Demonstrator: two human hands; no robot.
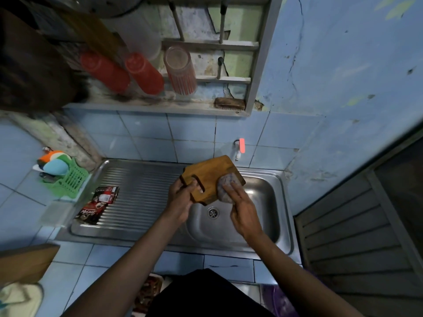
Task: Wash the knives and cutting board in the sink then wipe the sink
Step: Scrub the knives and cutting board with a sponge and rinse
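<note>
I see cutting board (207,177) held over sink (283,202), above drain (213,212). Left hand (180,197) grasps slotted handle end; right hand (242,210) presses cloth (225,186) flat on board. Risk: wet wood slips from one-handed hold, drops into sink. Knives not visible.

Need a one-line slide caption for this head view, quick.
Left hand grips the wooden cutting board over the sink while right hand presses a sponge on it.

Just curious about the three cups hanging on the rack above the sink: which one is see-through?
The rightmost cup, clear with red stripes near its rim. The other two cups to its left are solid red.
</note>
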